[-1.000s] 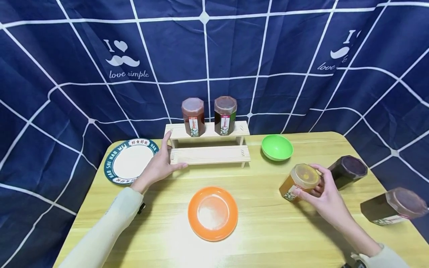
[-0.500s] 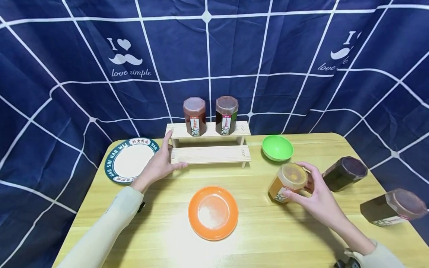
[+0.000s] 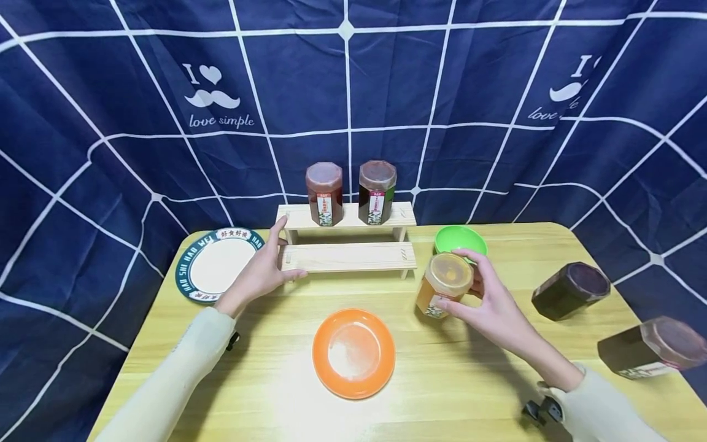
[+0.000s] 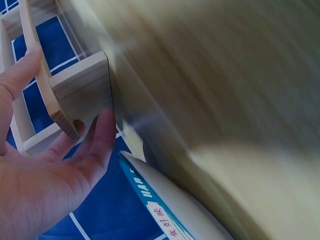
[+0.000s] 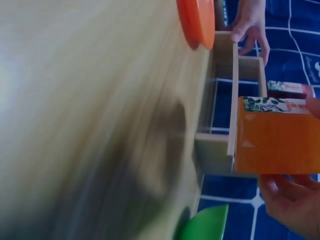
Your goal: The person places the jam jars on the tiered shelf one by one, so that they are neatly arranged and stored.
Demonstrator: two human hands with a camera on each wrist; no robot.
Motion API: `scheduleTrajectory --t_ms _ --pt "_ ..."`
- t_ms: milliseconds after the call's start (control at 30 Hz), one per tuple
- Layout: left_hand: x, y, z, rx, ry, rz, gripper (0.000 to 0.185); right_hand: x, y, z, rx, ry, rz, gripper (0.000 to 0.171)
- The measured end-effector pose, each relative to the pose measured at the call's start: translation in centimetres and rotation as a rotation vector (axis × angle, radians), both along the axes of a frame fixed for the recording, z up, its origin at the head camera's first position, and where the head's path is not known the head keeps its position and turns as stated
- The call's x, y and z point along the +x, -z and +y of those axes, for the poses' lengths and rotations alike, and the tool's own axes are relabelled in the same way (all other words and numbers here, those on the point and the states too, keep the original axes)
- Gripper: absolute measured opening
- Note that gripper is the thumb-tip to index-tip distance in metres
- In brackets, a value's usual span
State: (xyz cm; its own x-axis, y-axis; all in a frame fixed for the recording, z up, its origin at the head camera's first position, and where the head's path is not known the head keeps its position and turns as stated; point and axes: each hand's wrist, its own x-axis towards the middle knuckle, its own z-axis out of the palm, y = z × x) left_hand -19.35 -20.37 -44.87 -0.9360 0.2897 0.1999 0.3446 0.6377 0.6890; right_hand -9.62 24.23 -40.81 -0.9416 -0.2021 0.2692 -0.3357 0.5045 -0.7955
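Note:
My left hand (image 3: 258, 273) grips the left end of a two-tier wooden rack (image 3: 348, 258). The thumb lies along the lower shelf while the fingers reach round the end, close by the rack's leg (image 4: 85, 82) in the left wrist view. Between thumb and fingers, my right hand (image 3: 491, 301) holds a faceted jar (image 3: 432, 293) with orange contents and a paper label. This jar hangs over the table, to the right of the lower shelf and overlapping the green bowl (image 3: 455, 238). On the upper shelf stand a reddish-brown jar (image 3: 324, 202) and a dark jar (image 3: 375, 196).
An orange plate (image 3: 353, 353) lies in front of the rack. At the left is a plate with a blue-green rim (image 3: 186, 273). Two more dark jars, one black (image 3: 563, 291) and one brown (image 3: 629, 350), stand at the table's right side. A blue curtain (image 3: 392, 80) hangs behind.
My right hand has carried the orange jar leftward, away from the dark jars and toward the rack's right end. The left hand keeps its grip on the rack.

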Motion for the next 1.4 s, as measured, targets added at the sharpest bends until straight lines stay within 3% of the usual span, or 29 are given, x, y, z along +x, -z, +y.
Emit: scheduleTrajectory --t_ms 233,733,1067,1400 --pt "-0.1 -0.5 -0.2 -0.029 0.012 -0.019 0.129 -2.1 -0.3 -2.6 -0.072 -0.065 -0.031 0.094" --pt "-0.4 -0.4 -0.2 -0.016 0.027 -0.009 0.128 -5.6 -0.3 -9.0 -0.17 -0.205 -0.069 0.093" --pt "0.2 0.2 -1.3 -0.016 0.02 0.028 0.128 -7.9 1.1 -14.3 -0.275 -0.239 -0.121 0.094" --pt "0.1 -0.2 -0.6 -0.027 0.024 0.015 0.127 -10.0 0.4 -17.6 -0.268 -0.265 -0.126 0.091"
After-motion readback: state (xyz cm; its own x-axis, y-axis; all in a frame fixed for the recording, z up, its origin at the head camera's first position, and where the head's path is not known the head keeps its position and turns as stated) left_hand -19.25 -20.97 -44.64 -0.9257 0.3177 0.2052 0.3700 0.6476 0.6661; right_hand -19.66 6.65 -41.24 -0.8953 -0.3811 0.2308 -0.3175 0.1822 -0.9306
